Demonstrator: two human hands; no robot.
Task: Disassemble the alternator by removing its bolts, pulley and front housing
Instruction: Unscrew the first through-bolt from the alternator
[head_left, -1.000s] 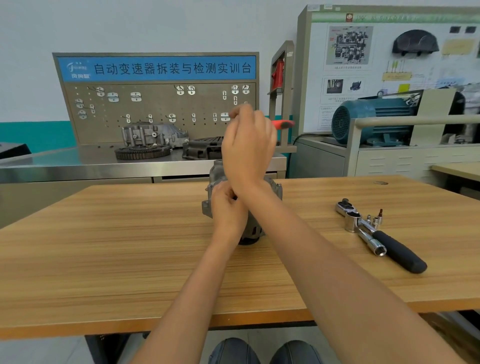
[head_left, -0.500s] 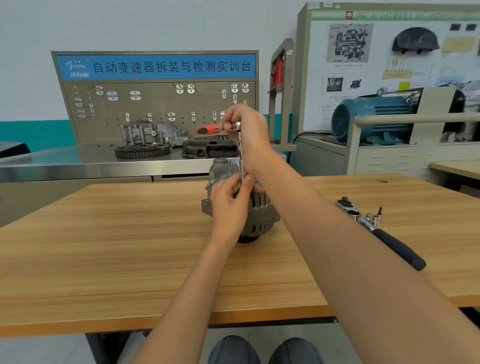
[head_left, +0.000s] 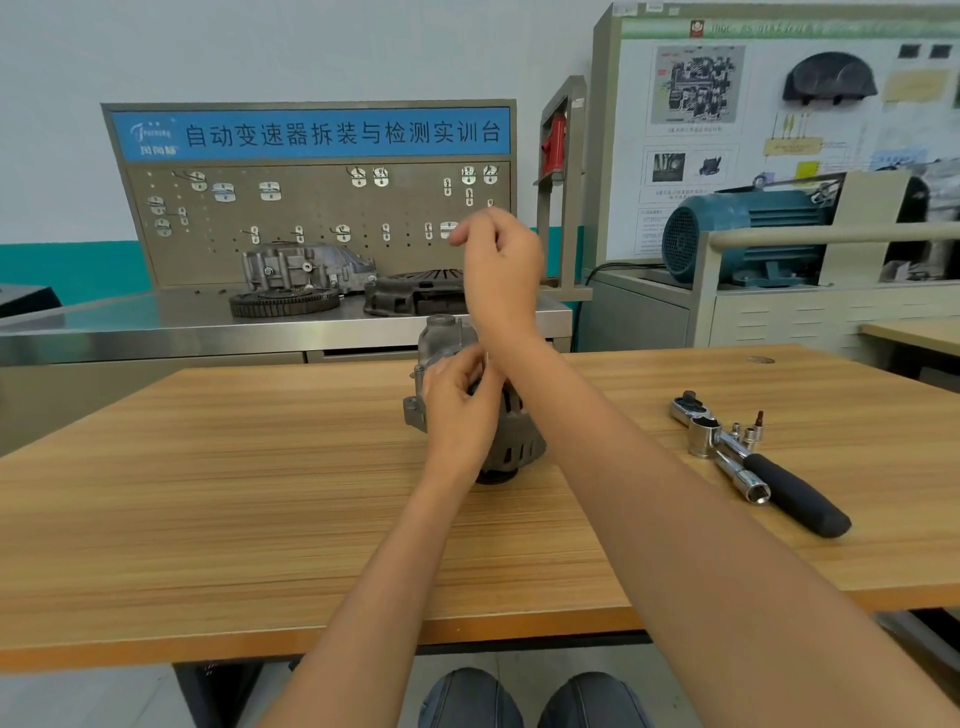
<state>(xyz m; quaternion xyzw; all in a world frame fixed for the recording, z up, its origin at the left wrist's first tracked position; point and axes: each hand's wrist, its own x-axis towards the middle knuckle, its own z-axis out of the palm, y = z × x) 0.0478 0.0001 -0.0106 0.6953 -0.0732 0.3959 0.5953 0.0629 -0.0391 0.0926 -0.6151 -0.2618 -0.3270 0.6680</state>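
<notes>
The grey cast-metal alternator (head_left: 447, 364) stands mid wooden desk (head_left: 208, 493), half hidden behind both hands. The left hand (head_left: 457, 410) pinches something I can't make out. The right hand (head_left: 501, 270), curled, hides its tool; earlier a red handle showed.

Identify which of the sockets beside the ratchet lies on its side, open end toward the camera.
The long chrome socket beside the black ratchet handle lies flat, open mouth toward the camera. The small sockets behind stand upright.

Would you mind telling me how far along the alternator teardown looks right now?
Early stage. Nothing shows as removed: the alternator stands whole on the table, housing halves together. In hand: the left hand steadies something thin at its top while the right hand is raised above, fingers curled. The ratchet lies unused. Pulley and front housing remain.
</notes>
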